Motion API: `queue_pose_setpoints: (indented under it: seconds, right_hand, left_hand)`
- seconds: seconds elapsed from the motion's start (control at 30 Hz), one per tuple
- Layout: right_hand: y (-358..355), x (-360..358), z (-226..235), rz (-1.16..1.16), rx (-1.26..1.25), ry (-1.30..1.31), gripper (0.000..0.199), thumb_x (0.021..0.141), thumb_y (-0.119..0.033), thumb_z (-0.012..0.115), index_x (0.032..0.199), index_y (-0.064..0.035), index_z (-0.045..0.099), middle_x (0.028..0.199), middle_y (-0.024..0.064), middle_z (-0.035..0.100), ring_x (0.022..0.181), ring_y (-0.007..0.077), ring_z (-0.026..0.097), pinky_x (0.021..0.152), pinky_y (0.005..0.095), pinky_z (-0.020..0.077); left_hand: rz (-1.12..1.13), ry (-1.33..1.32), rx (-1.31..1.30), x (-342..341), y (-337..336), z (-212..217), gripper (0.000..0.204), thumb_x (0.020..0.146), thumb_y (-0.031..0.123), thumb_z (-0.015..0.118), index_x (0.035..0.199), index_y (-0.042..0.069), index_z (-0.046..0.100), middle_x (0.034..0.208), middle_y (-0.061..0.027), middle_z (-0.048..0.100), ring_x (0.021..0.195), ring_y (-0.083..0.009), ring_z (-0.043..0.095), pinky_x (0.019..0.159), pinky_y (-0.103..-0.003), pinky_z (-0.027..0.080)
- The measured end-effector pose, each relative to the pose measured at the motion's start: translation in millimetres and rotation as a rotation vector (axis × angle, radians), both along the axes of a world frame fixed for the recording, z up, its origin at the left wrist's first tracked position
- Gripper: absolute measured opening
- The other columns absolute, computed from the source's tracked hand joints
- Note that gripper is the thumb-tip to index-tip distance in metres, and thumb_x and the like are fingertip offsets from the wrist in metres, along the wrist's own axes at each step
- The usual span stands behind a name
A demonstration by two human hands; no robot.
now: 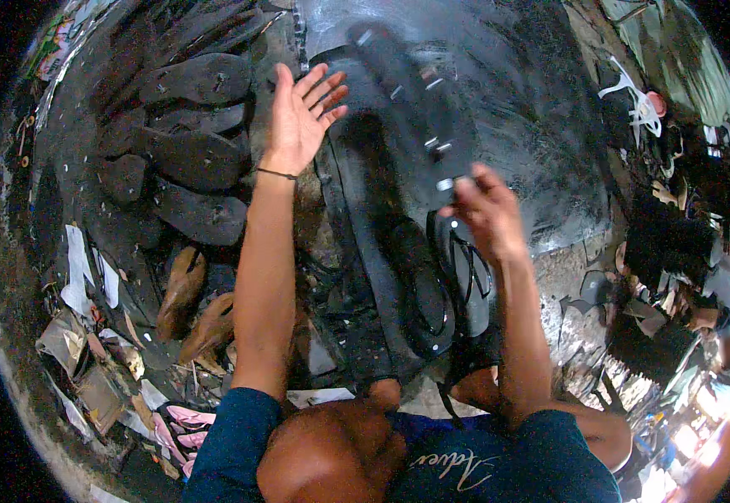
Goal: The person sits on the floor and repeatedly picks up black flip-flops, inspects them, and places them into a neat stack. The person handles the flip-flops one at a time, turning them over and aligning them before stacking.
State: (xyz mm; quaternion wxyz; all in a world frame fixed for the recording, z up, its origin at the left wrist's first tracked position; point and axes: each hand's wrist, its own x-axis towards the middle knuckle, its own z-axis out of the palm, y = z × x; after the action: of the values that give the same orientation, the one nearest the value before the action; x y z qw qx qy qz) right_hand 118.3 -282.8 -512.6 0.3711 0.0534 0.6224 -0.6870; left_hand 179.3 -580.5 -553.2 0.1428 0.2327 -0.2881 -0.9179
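My left hand (305,117) is held palm up with its fingers spread, and nothing lies in it. It hovers between a group of dark shoe soles (193,155) and a black sheet (533,101). My right hand (489,214) is smeared by motion, its fingers bent; I cannot make out whether they grip anything. Close to its fingertips is the lower end of a long dark sole-shaped piece (415,92) with several small shiny white bits on it. Below that hand sits a black sandal (470,285) with thin straps. Another dark sandal (419,293) is beside it.
Two brown shoe lasts (182,289) lie to the left among paper and material scraps (97,386). Pink straps (185,436) are at the lower left. White straps (637,101) lie at the far right, above a heap of cut scraps (646,318). My bent knee (331,453) is at the front.
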Motion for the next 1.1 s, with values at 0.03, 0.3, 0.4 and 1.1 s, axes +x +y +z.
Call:
queue_pose_setpoints:
  seconds: [0.03,0.3,0.4,1.1]
  right_hand:
    - [-1,6,-26,0.058,-0.034,-0.054,0.039,0.092,-0.01,0.067,0.127,-0.0033,0.051,0.107,0.0081,0.065,0.09,0.0164,0.065,0.074,0.0336,0.0574]
    - [-17,36,-83,0.311,0.377,0.289,0.054,0.079,-0.026,0.083,0.121,-0.0012,0.06,0.1,0.0123,0.071,0.079,0.0151,0.069,0.07,0.0309,0.0561]
    - [-22,40,-89,0.377,0.473,0.425,0.05,0.077,-0.029,0.084,0.113,-0.0006,0.065,0.095,0.0125,0.073,0.078,0.0152,0.07,0.073,0.031,0.0563]
    - [-28,46,-78,0.243,0.722,0.702,0.077,0.075,-0.021,0.084,0.137,-0.0016,0.042,0.112,0.0152,0.058,0.089,0.0232,0.061,0.08,0.0352,0.0524]
  left_hand:
    - [0.015,-0.066,-0.041,-4,4,10,0.073,0.092,0.037,0.069,0.143,-0.005,0.036,0.116,-0.0121,0.063,0.098,-0.0173,0.063,0.073,-0.032,0.056]
    - [-0.093,-0.434,-0.927,-2,-7,-21,0.069,0.082,0.017,0.08,0.138,0.0,0.044,0.106,-0.0136,0.065,0.085,-0.0174,0.067,0.066,-0.03,0.059]
    - [-0.099,-0.494,-0.957,-2,-9,-31,0.068,0.08,0.018,0.082,0.136,0.0,0.047,0.103,-0.0136,0.065,0.083,-0.0182,0.067,0.066,-0.03,0.059]
    - [-0.119,-0.747,-1.703,-16,-6,-29,0.072,0.074,0.035,0.082,0.128,0.002,0.048,0.12,-0.0214,0.051,0.118,-0.042,0.049,0.097,-0.047,0.045]
